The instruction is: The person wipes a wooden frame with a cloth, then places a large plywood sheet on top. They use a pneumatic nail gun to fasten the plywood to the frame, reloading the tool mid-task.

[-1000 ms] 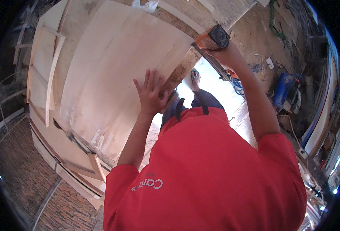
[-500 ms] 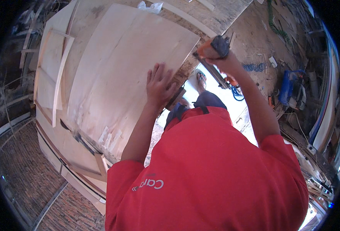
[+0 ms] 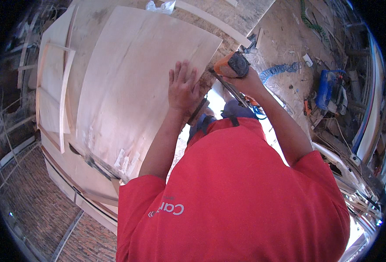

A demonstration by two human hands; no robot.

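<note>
My left hand (image 3: 183, 88) lies flat on a large pale plywood sheet (image 3: 136, 70), close to its right edge, with the fingers pointing away from me. In my right hand (image 3: 246, 84) is an orange and black nail gun (image 3: 232, 65), gripped by its handle. The tool's nose end is beside the sheet's right edge; whether it touches cannot be made out. Its long, thin magazine (image 3: 230, 90) slants back toward my body. A blue coiled air hose (image 3: 280, 71) runs on the floor beyond my right hand.
A light wooden frame (image 3: 66, 94) rests at the left on the worktable. Crumpled white plastic (image 3: 160, 7) and a thin wood strip (image 3: 214, 21) lie at the far side. On the right floor stands a blue cylinder (image 3: 325, 89) among wood scraps. A brick surface (image 3: 31, 187) shows lower left.
My right hand has brought the nail gun down and left, nearer the plywood's edge. My left hand has shifted slightly along the sheet and stays flat on it.
</note>
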